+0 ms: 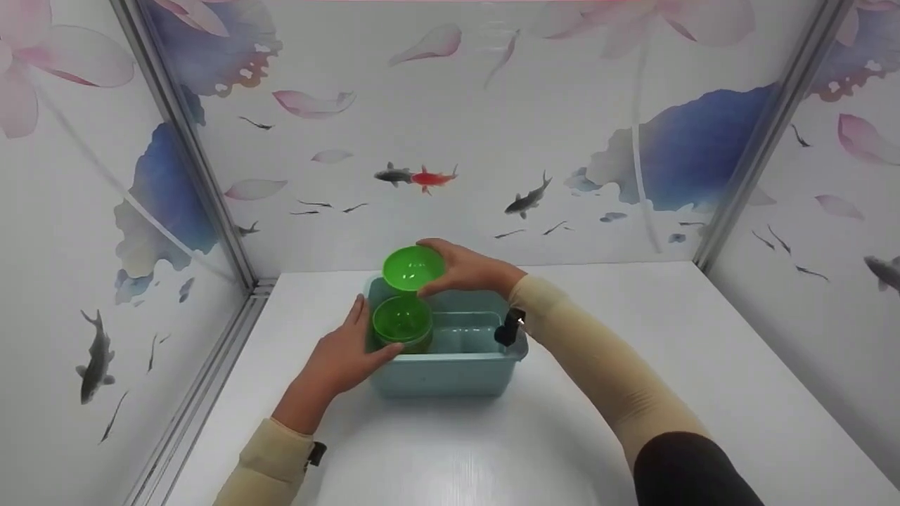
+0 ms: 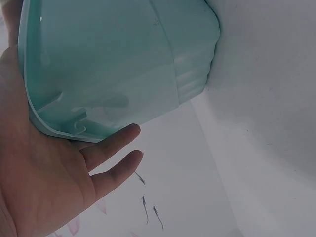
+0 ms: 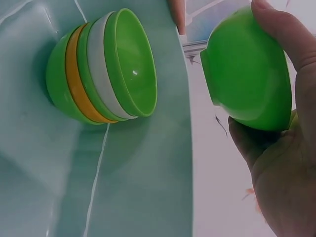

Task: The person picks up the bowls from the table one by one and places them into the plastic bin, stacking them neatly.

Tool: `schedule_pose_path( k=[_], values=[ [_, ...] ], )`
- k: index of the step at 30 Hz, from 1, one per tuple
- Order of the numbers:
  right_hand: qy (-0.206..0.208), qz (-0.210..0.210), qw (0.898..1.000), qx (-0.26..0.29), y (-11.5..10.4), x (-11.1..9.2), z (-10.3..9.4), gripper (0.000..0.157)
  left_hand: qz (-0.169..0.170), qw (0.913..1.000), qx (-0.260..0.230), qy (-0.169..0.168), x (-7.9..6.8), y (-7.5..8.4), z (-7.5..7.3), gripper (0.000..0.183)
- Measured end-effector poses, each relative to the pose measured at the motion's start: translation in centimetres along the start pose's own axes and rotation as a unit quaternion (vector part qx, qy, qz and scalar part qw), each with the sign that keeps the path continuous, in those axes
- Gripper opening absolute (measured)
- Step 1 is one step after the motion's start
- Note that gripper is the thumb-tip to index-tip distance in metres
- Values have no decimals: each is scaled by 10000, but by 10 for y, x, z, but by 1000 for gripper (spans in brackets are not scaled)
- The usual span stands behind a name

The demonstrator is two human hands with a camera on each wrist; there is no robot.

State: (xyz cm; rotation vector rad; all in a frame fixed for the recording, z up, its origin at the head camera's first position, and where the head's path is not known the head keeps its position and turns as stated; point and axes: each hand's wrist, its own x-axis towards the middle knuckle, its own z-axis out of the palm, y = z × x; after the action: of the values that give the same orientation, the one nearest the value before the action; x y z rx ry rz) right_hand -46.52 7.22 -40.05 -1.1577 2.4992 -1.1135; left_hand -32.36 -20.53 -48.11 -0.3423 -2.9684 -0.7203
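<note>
My right hand (image 1: 472, 270) grips a green bowl (image 1: 411, 267) between thumb and fingers. It holds the bowl tilted above the back left part of a pale teal plastic tub (image 1: 443, 376). Inside the tub, at its left end, stands a stack of nested bowls. A green bowl (image 3: 140, 74) tops the stack, with a white bowl (image 3: 101, 64), an orange bowl (image 3: 76, 74) and more green ones beneath. My left hand (image 1: 344, 362) rests against the tub's front left corner. Its thumb lies at the front rim, and its nearly straight fingers reach along the left side.
The tub stands on a white table (image 1: 450, 450) near a back wall (image 1: 450, 126) printed with fish and petals. Similar printed panels rise at left and right, joined by metal corner posts (image 1: 186, 140). Black straps or mounts (image 1: 510, 327) sit at both wrists.
</note>
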Motion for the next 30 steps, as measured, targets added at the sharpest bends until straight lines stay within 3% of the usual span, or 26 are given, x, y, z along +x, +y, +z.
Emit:
schedule_pose_path(
  k=[12,30],
  values=[
    [79,-108,9997,207,6,5,13,112,43,10000,-12,-2,0,-2,2,122],
    [-978,114,9949,241,12,13,25,105,105,9999,2,87,-1,-1,1,120]
  ],
)
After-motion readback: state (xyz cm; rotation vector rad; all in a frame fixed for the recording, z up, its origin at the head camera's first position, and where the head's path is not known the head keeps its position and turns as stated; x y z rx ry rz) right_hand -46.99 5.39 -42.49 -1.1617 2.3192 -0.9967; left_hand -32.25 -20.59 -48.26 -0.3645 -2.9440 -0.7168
